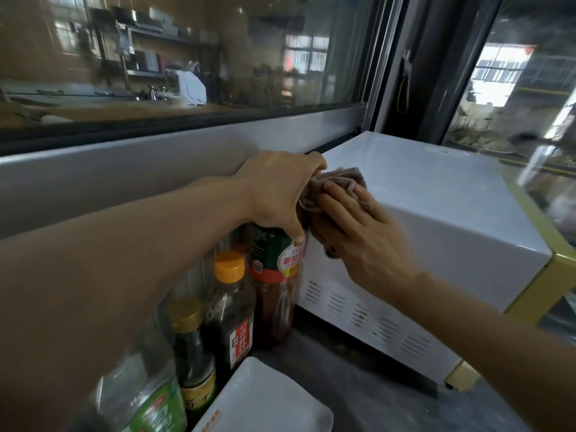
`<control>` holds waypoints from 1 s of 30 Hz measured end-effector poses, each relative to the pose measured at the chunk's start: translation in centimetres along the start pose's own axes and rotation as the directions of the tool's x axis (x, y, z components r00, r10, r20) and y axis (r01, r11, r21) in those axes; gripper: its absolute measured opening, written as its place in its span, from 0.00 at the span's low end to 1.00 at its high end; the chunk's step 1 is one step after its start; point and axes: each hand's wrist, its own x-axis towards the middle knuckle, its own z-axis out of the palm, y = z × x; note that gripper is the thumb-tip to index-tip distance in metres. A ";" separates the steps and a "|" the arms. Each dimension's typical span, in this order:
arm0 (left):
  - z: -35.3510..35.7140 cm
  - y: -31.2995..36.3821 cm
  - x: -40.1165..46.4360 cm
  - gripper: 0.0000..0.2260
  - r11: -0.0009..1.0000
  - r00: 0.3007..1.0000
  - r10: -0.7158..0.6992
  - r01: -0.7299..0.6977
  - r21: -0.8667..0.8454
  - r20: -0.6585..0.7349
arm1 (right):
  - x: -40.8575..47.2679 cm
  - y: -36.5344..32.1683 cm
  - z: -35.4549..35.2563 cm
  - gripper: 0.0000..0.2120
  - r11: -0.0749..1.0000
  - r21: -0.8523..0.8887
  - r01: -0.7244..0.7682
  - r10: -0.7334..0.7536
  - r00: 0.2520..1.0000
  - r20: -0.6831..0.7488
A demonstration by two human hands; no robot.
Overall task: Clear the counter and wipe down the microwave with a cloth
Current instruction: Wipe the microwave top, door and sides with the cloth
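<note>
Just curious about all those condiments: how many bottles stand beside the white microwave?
4: green-capped red sauce bottle touching the microwave, orange-capped dark bottle, gold-capped dark glass bottle, clear green-labelled plastic bottle nearest. The arm may hide more.

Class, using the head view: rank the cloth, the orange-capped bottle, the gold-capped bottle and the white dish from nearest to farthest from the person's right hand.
From the right hand:
1. Cloth, under its fingers on the microwave's edge.
2. Orange-capped bottle, lower left.
3. Gold-capped bottle, further lower left.
4. White dish, at the bottom edge.

Both hands on cloth point(330, 194) at microwave point(436, 213) top-left edge: left hand point(277, 191) grips it, right hand point(364, 235) presses flat. Bottles point(230, 294) left of microwave.
</note>
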 end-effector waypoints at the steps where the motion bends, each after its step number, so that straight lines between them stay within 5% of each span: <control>1: 0.1 0.0 0.0 0.45 1.000 1.000 -0.001 0.001 0.005 -0.001 | -0.4 -0.3 0.3 0.25 1.000 -0.019 0.006 -0.006 1.000 0.018; 6: 0.1 0.2 -0.1 0.46 0.999 0.999 -0.032 0.032 -0.027 0.016 | -3.3 -2.0 1.0 0.27 0.997 -0.023 0.072 -0.069 0.989 0.132; 11: -0.4 0.4 -0.2 0.43 0.999 0.998 -0.037 0.037 -0.004 0.055 | -6.7 -1.8 0.7 0.25 0.955 -0.024 0.296 -0.282 0.930 0.235; 18: -0.4 0.5 -0.1 0.41 0.998 0.998 -0.015 0.011 0.058 0.066 | -4.7 -3.3 2.1 0.25 0.999 0.038 -0.038 0.037 0.999 0.036; 25: -0.4 0.7 -0.2 0.41 0.995 0.999 -0.026 0.022 0.095 0.035 | -8.3 -7.1 3.9 0.24 0.944 0.003 0.329 -0.308 0.879 0.364; 27: -0.5 0.8 -0.2 0.41 0.996 0.999 -0.035 0.032 0.083 0.039 | -8.1 -5.7 3.3 0.23 0.957 -0.009 0.290 -0.276 0.920 0.278; 30: -0.6 0.8 -0.3 0.41 0.997 0.999 -0.040 0.037 0.075 0.036 | -6.8 -2.5 2.3 0.24 0.997 0.073 0.038 -0.041 0.998 0.051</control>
